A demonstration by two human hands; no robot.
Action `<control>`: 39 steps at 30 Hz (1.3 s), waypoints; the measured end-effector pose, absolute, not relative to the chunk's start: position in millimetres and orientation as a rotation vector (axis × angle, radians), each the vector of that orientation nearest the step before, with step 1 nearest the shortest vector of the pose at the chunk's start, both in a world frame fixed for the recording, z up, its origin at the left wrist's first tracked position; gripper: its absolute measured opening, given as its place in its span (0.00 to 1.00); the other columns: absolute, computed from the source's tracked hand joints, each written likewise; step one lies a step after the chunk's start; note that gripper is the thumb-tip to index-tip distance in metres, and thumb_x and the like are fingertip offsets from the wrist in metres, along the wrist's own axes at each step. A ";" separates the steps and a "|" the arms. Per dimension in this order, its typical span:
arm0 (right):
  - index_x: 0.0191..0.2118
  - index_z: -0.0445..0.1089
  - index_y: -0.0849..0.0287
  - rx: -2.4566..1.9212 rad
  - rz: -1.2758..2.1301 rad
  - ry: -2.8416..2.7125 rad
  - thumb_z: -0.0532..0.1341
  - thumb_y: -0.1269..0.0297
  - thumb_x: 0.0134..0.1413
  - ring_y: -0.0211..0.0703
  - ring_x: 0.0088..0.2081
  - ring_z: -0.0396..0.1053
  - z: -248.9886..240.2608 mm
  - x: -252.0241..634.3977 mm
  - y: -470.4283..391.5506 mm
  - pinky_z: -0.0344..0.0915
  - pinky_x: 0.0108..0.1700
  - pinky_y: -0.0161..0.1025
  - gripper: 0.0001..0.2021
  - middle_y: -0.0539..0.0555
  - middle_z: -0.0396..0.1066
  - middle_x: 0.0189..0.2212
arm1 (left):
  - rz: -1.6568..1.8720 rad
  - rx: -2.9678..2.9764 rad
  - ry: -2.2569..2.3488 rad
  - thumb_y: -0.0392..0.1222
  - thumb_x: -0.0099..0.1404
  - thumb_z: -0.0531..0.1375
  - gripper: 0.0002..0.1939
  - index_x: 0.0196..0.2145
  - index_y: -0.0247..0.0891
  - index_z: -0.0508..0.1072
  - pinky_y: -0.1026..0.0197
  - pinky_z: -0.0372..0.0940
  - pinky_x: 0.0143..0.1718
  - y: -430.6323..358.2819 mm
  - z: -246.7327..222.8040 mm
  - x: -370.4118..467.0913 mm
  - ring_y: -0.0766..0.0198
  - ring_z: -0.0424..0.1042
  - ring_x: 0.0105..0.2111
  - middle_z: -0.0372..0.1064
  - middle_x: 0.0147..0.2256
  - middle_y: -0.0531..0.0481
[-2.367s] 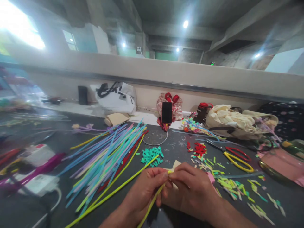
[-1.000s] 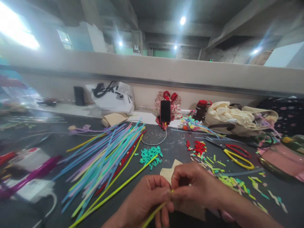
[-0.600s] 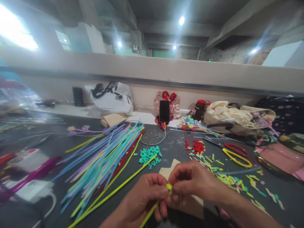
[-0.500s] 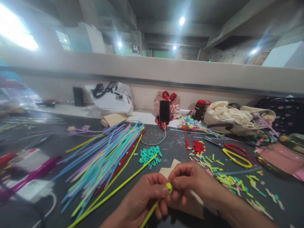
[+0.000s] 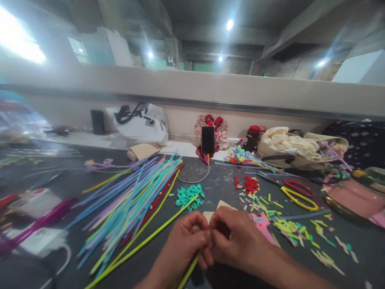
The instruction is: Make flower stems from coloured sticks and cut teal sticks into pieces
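Observation:
My left hand [image 5: 189, 245] is closed on a yellow-green pipe cleaner [image 5: 189, 273], whose tail runs down toward the bottom edge. My right hand [image 5: 236, 239] pinches with thumb and fingertips right against the left fingertips, at the stem's upper end. That end, and whatever the right fingers grip there, is hidden. Cut bits of teal pipe cleaner [image 5: 189, 196] lie in a heap beyond my hands. To the left spreads a bundle of long pipe cleaners [image 5: 135, 204] in blue, purple, green and red.
Scissors [image 5: 299, 195] with red and yellow handles lie right, near red bits [image 5: 251, 184] and scattered green bits [image 5: 288, 229]. A pink device [image 5: 262, 226] with a red light sits beside my right hand. A phone [image 5: 207, 140] stands at the back on a cable.
My right hand has closed in on the left, and its fingers now cover the small yellow coil that showed before. The pink device has come into fuller view.

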State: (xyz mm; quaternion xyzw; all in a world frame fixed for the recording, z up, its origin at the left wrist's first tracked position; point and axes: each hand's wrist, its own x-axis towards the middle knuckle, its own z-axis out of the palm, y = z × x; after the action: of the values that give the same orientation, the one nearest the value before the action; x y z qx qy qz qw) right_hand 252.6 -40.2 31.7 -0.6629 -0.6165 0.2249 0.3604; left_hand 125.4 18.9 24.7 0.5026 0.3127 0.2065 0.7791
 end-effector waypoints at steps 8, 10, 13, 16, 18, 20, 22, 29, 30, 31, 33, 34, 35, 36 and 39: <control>0.29 0.64 0.61 -1.589 0.023 -1.825 0.49 0.74 0.50 0.36 0.26 0.62 15.2 237.4 -37.8 0.54 0.26 0.33 0.08 0.52 0.64 0.24 | 0.690 1.323 0.777 0.38 0.55 0.50 0.04 0.24 0.39 0.58 0.73 0.51 0.10 19.5 14.0 123.6 0.74 0.55 0.07 0.56 0.09 0.63; 0.30 0.65 0.61 -1.563 0.163 -1.793 0.49 0.73 0.51 0.37 0.28 0.63 19.9 237.7 -35.9 0.56 0.29 0.33 0.09 0.53 0.65 0.26 | 0.717 1.296 0.779 0.40 0.56 0.51 0.05 0.25 0.39 0.58 0.74 0.49 0.09 20.0 14.3 122.6 0.76 0.53 0.07 0.57 0.11 0.63; 0.32 0.67 0.60 -1.530 0.593 -1.523 0.51 0.70 0.50 0.35 0.26 0.65 31.5 243.5 -30.8 0.59 0.28 0.32 0.08 0.50 0.68 0.24 | 0.704 1.176 0.707 0.39 0.56 0.52 0.04 0.27 0.40 0.57 0.75 0.49 0.10 20.6 16.7 123.0 0.77 0.53 0.08 0.61 0.14 0.62; 0.34 0.69 0.60 -1.470 0.937 -1.315 0.53 0.67 0.49 0.33 0.22 0.65 43.0 251.2 -27.6 0.60 0.25 0.30 0.09 0.48 0.69 0.22 | 0.648 1.056 0.610 0.40 0.57 0.52 0.04 0.28 0.40 0.57 0.74 0.50 0.10 20.3 18.5 125.3 0.77 0.55 0.08 0.62 0.16 0.61; 0.32 0.71 0.61 -1.462 0.959 -1.336 0.55 0.68 0.47 0.33 0.22 0.64 48.3 254.5 -27.8 0.60 0.25 0.30 0.08 0.48 0.68 0.21 | 0.619 1.030 0.593 0.40 0.57 0.52 0.04 0.28 0.40 0.57 0.75 0.49 0.09 19.6 18.4 126.3 0.76 0.56 0.08 0.63 0.16 0.60; 0.29 0.72 0.61 -1.468 0.903 -1.367 0.56 0.70 0.46 0.32 0.22 0.64 50.7 256.3 -29.0 0.59 0.25 0.29 0.07 0.48 0.68 0.20 | 0.602 1.018 0.577 0.40 0.57 0.53 0.05 0.27 0.39 0.58 0.75 0.50 0.09 18.7 17.9 126.2 0.76 0.57 0.08 0.64 0.16 0.59; 0.27 0.71 0.62 -1.436 0.960 -1.321 0.57 0.70 0.45 0.32 0.21 0.64 50.3 257.5 -29.7 0.59 0.24 0.29 0.06 0.48 0.67 0.18 | 0.604 0.989 0.557 0.40 0.57 0.53 0.05 0.27 0.39 0.58 0.74 0.51 0.09 17.8 17.9 125.5 0.76 0.58 0.09 0.64 0.17 0.59; 0.27 0.70 0.63 -1.362 1.156 -1.216 0.58 0.69 0.43 0.31 0.18 0.61 41.0 260.0 -29.4 0.58 0.21 0.28 0.05 0.47 0.66 0.16 | 0.563 0.901 0.543 0.38 0.57 0.52 0.04 0.27 0.39 0.58 0.75 0.48 0.08 17.2 20.5 124.3 0.76 0.56 0.08 0.63 0.15 0.59; 0.26 0.71 0.63 -1.396 1.055 -1.289 0.58 0.71 0.43 0.31 0.20 0.62 41.3 260.4 -30.0 0.58 0.23 0.28 0.05 0.48 0.66 0.17 | 0.554 0.889 0.532 0.38 0.56 0.53 0.04 0.27 0.39 0.58 0.75 0.49 0.08 18.2 19.8 124.4 0.75 0.56 0.08 0.63 0.15 0.58; 0.26 0.72 0.62 -1.427 0.945 -1.369 0.58 0.72 0.43 0.31 0.22 0.63 42.2 260.9 -30.6 0.58 0.24 0.28 0.05 0.48 0.67 0.19 | 0.540 0.877 0.515 0.38 0.56 0.53 0.05 0.26 0.39 0.58 0.75 0.49 0.08 19.3 18.7 124.3 0.75 0.56 0.08 0.64 0.15 0.58; 0.26 0.73 0.61 -1.447 0.810 -1.514 0.57 0.73 0.43 0.32 0.23 0.63 45.1 262.8 -31.5 0.58 0.26 0.28 0.06 0.48 0.67 0.19 | 0.491 0.844 0.468 0.38 0.55 0.54 0.05 0.26 0.38 0.58 0.74 0.48 0.07 22.0 15.8 123.9 0.75 0.56 0.07 0.64 0.15 0.57; 0.27 0.73 0.61 -1.434 0.814 -1.561 0.57 0.73 0.44 0.32 0.23 0.63 46.6 264.1 -31.7 0.58 0.26 0.28 0.07 0.48 0.67 0.20 | 0.462 0.826 0.441 0.38 0.55 0.55 0.05 0.26 0.37 0.59 0.74 0.48 0.07 23.3 14.2 123.6 0.75 0.56 0.07 0.64 0.16 0.56; 0.28 0.73 0.61 -1.416 0.843 -1.591 0.57 0.73 0.45 0.32 0.23 0.63 48.0 265.3 -31.7 0.59 0.26 0.28 0.07 0.48 0.67 0.20 | 0.434 0.807 0.415 0.38 0.55 0.55 0.05 0.26 0.36 0.60 0.74 0.47 0.07 24.3 12.8 123.1 0.76 0.56 0.07 0.64 0.16 0.56; 0.28 0.72 0.61 -1.400 0.865 -1.611 0.57 0.72 0.45 0.32 0.23 0.63 49.2 266.4 -31.6 0.59 0.25 0.28 0.07 0.48 0.66 0.20 | 0.406 0.789 0.394 0.39 0.55 0.55 0.05 0.26 0.36 0.61 0.74 0.47 0.07 25.1 11.4 122.7 0.76 0.57 0.08 0.65 0.16 0.55; 0.28 0.72 0.61 -1.412 0.738 -1.715 0.57 0.73 0.45 0.32 0.24 0.64 51.5 267.7 -31.3 0.58 0.27 0.28 0.07 0.48 0.67 0.21 | 0.372 0.746 0.359 0.38 0.55 0.55 0.04 0.26 0.34 0.62 0.74 0.47 0.08 25.8 8.4 121.4 0.76 0.57 0.08 0.64 0.17 0.55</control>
State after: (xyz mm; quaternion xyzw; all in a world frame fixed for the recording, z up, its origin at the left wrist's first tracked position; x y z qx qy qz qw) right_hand 267.7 -31.3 51.5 -0.5556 -0.6746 0.2902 0.3898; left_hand 121.4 25.8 8.4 0.3602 0.1736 0.1797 0.8988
